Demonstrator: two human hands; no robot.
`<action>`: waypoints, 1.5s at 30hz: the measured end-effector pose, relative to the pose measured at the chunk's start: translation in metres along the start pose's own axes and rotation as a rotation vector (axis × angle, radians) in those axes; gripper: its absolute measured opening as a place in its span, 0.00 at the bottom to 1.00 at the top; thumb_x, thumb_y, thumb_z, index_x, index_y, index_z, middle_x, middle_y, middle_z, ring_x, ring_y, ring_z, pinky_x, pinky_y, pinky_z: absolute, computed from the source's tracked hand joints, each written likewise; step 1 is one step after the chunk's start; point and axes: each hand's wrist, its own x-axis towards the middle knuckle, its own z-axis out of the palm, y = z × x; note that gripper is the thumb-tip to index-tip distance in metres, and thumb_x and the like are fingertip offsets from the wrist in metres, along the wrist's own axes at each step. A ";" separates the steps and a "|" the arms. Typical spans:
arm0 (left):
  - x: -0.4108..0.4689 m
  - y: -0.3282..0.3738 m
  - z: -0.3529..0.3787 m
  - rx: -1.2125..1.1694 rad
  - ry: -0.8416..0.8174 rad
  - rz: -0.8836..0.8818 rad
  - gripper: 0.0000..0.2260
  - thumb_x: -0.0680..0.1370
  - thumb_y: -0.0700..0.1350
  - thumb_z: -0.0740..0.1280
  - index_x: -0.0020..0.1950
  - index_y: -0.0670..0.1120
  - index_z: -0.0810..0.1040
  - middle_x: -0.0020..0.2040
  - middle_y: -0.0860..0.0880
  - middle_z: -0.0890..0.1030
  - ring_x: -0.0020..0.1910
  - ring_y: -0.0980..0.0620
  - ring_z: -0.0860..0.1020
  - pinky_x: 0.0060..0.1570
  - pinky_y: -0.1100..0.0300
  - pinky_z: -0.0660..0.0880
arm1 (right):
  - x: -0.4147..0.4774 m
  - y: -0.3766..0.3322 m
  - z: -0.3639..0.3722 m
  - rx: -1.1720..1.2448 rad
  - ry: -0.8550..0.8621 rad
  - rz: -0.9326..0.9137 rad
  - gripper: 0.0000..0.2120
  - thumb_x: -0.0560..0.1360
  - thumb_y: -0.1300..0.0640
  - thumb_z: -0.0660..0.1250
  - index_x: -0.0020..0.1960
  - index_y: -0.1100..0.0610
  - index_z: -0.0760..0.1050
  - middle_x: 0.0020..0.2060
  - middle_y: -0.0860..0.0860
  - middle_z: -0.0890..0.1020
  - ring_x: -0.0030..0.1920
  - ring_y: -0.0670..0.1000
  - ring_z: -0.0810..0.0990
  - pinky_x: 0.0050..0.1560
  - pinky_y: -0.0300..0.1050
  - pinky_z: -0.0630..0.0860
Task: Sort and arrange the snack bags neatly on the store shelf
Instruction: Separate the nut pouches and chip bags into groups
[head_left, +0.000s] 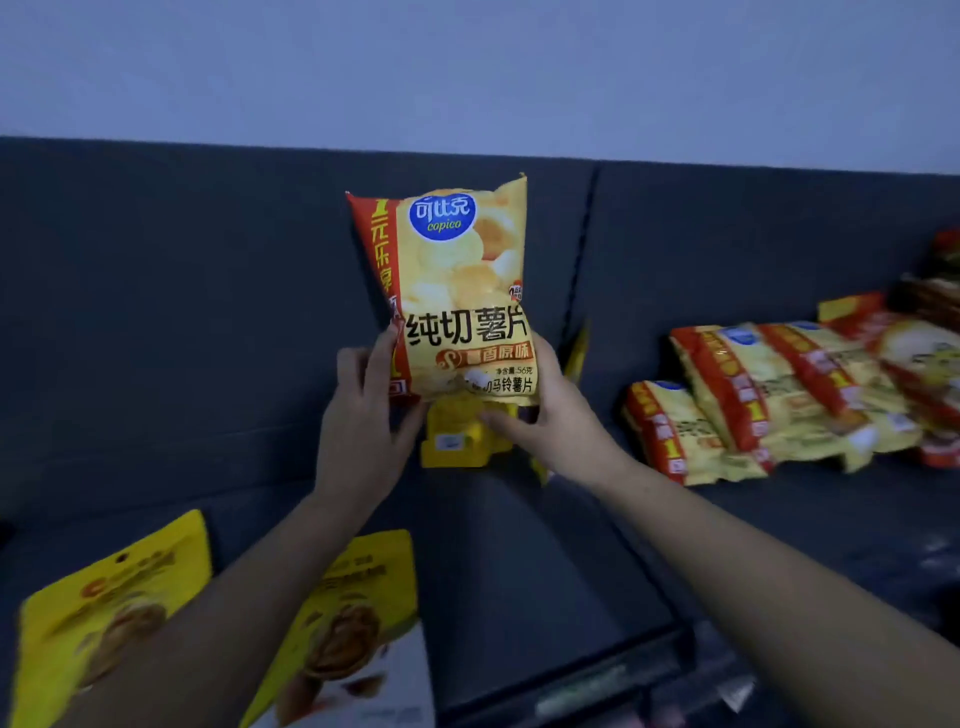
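Yellow and red against dark grey
The chip bag (457, 291) was yellow with a red side stripe and blue logo; the shelf (182, 312) was dark grey.

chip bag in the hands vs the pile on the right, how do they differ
The held chip bag stands upright; the pile of bags lies tilted, overlapping. The left hand and right hand grip the held chip bag low; nothing touches the pile. Both are yellow and red.

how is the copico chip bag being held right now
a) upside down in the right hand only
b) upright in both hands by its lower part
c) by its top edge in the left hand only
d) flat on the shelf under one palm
b: the chip bag stands upright, logo at the top, with the left hand on its lower left edge and the right hand on its lower right corner.
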 end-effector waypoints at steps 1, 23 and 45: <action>0.007 0.024 0.014 -0.038 -0.002 0.032 0.31 0.73 0.44 0.72 0.71 0.43 0.62 0.58 0.40 0.68 0.47 0.50 0.72 0.36 0.61 0.71 | -0.010 0.004 -0.027 -0.043 0.059 -0.001 0.34 0.72 0.61 0.71 0.66 0.40 0.55 0.56 0.34 0.72 0.57 0.34 0.73 0.55 0.27 0.69; 0.058 0.337 0.287 -0.203 -0.297 0.170 0.29 0.77 0.60 0.61 0.74 0.51 0.56 0.61 0.53 0.78 0.56 0.51 0.78 0.43 0.60 0.70 | -0.129 0.173 -0.346 -0.435 0.485 0.260 0.33 0.74 0.52 0.70 0.73 0.51 0.56 0.62 0.43 0.73 0.62 0.46 0.73 0.57 0.43 0.73; 0.136 0.425 0.487 0.278 -0.360 0.178 0.33 0.80 0.59 0.53 0.77 0.51 0.38 0.67 0.44 0.69 0.64 0.44 0.68 0.61 0.51 0.63 | -0.027 0.355 -0.509 -0.801 -0.044 0.406 0.43 0.74 0.56 0.67 0.77 0.54 0.41 0.66 0.58 0.66 0.65 0.59 0.67 0.61 0.50 0.68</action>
